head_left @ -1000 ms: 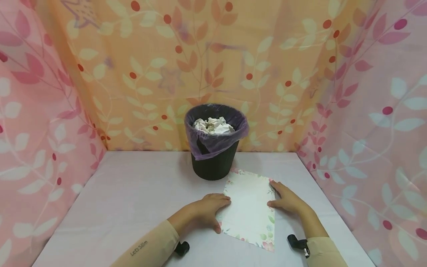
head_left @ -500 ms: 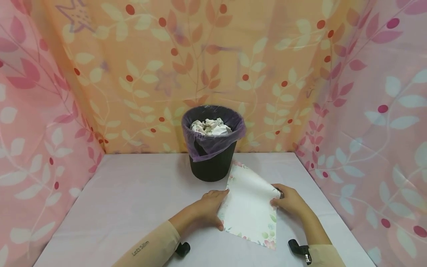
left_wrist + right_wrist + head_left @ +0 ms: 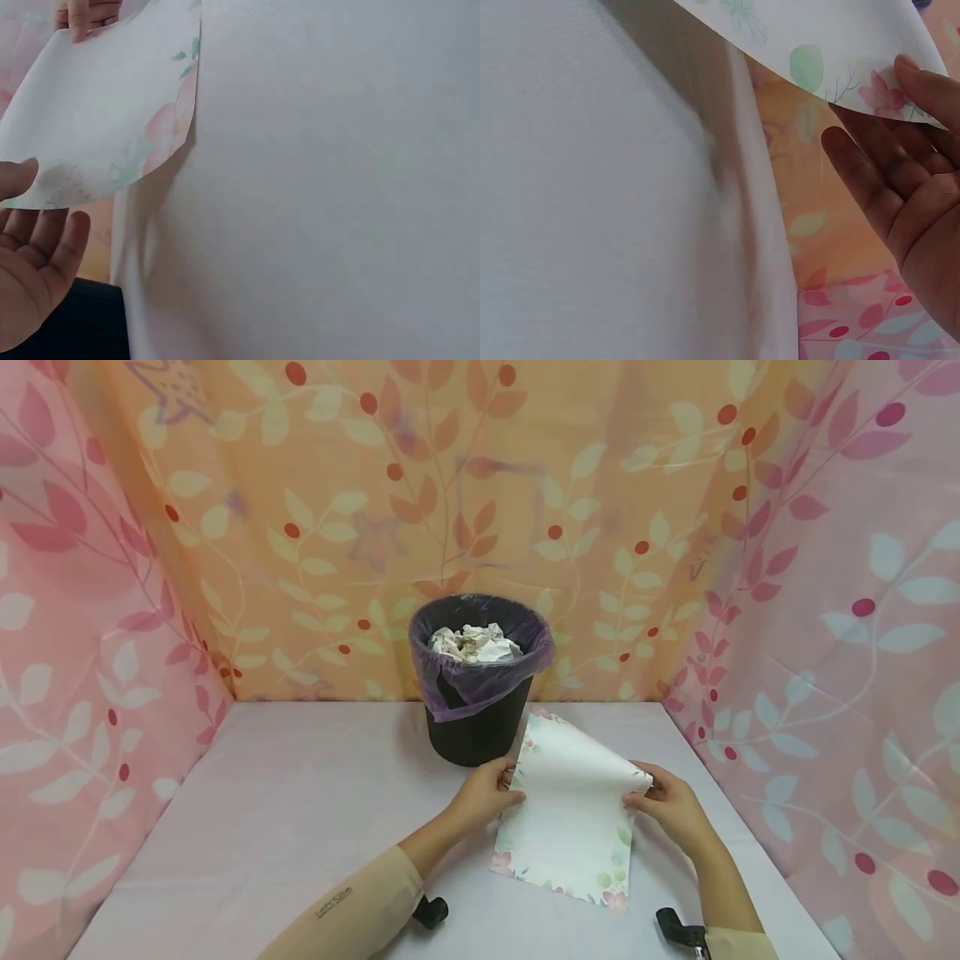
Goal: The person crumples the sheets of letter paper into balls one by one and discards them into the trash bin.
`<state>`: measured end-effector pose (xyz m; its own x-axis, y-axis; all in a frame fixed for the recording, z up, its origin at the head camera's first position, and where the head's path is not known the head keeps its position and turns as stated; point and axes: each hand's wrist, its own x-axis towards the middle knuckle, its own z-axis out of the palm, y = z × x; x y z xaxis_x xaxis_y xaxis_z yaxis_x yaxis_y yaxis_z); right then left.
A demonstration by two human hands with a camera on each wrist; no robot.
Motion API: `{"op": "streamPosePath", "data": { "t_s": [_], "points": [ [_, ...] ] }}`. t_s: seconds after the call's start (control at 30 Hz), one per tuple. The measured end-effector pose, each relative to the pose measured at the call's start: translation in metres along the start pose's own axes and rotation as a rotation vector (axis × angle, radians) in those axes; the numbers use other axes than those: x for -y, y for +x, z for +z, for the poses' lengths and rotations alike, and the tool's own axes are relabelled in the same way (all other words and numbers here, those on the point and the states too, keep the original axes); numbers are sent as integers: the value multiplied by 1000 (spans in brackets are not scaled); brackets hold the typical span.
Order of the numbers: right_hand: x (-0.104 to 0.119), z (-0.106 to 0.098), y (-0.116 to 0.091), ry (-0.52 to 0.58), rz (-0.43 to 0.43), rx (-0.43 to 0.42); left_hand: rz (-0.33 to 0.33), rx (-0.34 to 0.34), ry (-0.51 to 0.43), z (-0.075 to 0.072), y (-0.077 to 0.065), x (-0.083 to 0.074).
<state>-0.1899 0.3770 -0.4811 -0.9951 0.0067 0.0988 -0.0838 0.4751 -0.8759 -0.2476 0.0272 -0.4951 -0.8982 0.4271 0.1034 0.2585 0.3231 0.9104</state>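
A white sheet of paper [image 3: 566, 827] with a printed floral border is held up off the table between both hands, its upper part bent. The left hand [image 3: 483, 792] pinches its left edge, thumb on top and fingers underneath, as the left wrist view shows with the paper [image 3: 90, 105] over the fingers. On the opposite edge the right hand [image 3: 671, 806] grips the paper near its upper right, where it curls. In the right wrist view the right thumb lies on the floral side, and the other fingers of the right hand [image 3: 907, 165] are under the sheet.
Behind the paper stands a black bin [image 3: 480, 735] with a purple liner [image 3: 487, 689], holding crumpled paper [image 3: 480, 645]. A white cloth covers the table [image 3: 300, 802]. Leaf-patterned curtains [image 3: 337, 527] enclose the back and both sides.
The paper lay flat on the table; the right hand lifted its right edge first, and now the left hand also holds it. Both hands and the sheet have risen.
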Motion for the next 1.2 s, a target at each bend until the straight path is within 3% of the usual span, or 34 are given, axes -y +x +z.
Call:
{"op": "streamPosePath", "data": {
  "t_s": [0.13, 0.3, 0.57, 0.7, 1.0, 1.2],
  "points": [
    [10, -9, -9, 56, -74, -18, 84, -45, 56, 3, -2, -15],
    [32, -16, -19, 146, -174, -17, 113, -75, 49, 1, -15, -31],
    [71, -9, -14, 259, -326, 87, 132, -159, -6, -30, -34, -46],
    [89, 0, -11, 226, -361, 114, 117, -199, -46, -48, -45, -48],
    [123, 24, -4, 28, -512, 72, 89, -323, -75, -81, -65, -49],
    [139, 39, 5, -2, -600, 91, 29, -334, -144, -101, -72, -46]
  ]
}}
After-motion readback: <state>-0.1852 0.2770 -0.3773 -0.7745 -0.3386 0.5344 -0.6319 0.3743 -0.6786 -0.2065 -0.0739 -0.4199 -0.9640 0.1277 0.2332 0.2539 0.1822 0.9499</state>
